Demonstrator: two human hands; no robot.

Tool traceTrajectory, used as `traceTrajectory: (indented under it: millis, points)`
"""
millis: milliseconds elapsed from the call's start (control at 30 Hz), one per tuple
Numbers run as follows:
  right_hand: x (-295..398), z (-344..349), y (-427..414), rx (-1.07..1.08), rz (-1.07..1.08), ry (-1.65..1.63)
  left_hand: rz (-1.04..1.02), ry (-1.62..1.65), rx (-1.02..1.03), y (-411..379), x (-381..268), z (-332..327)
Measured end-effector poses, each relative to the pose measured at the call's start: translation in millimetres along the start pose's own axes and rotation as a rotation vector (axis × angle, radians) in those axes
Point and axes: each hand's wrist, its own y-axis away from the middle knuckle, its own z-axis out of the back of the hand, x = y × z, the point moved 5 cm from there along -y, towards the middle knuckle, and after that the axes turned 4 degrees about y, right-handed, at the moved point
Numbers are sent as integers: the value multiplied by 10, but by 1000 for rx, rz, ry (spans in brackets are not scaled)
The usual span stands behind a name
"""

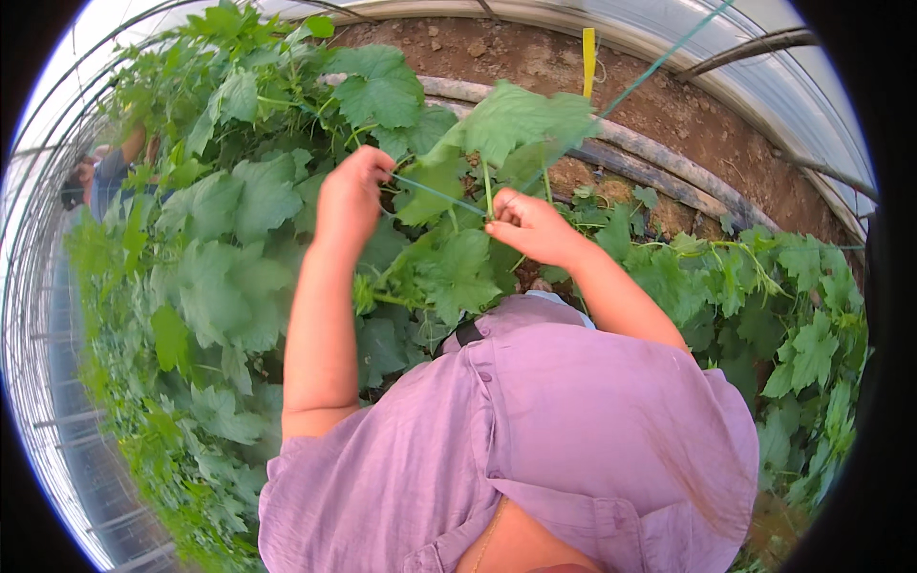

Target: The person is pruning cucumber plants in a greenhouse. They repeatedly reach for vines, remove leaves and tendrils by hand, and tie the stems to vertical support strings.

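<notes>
Before me a green string (pixel 438 193) runs between my hands, beside a leafy vine. My left hand (pixel 356 188) has its fingertips closed on the string's left part. At the vine's stem (pixel 488 188), my right hand (pixel 529 223) pinches stem and string together between thumb and fingers. Above my right hand a large leaf (pixel 512 122) looks blurred, and another broad leaf (pixel 462 276) hangs just below the hands. A further length of green string (pixel 663 61) slants from the upper right down behind the large leaf.
Dense vines (pixel 236 286) fill the left side, and more vines (pixel 716 279) stand at right. Pale pipes (pixel 659 161) lie along the brown soil (pixel 466 43). A yellow strip (pixel 588 63) stands upright near them. Another person (pixel 107 175) is among the plants at far left, under the hooped plastic cover.
</notes>
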Motion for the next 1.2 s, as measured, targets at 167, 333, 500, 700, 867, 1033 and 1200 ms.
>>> traceTrajectory:
  millis: [167, 333, 500, 700, 867, 1033, 1200]
  points:
    - [14, 65, -77, -9, -33, -201, -155, -137, -86, 1, -85, 313]
    - [-459, 332, -31, -17, -315, -571, 24, 223, -282, 240, 401, 862]
    - [-662, 533, 96, -98, -314, -751, 484, 651, -149, 825, 1523, 356]
    - [-782, 648, 222, -183, -332, -731, 554, 929, 64, 1035, 1350, -964]
    - [-1038, 704, 343, -330, -418, -526, 544, 1080, 319, 978, 1078, -1208]
    - [-1696, 566, 458, -452, -557, -490, 557, 1118, 513, 1203, 731, -1378]
    - [-2175, 573, 593, -182, -815, 216, 564, 1147, 595, 1345, 598, -1650]
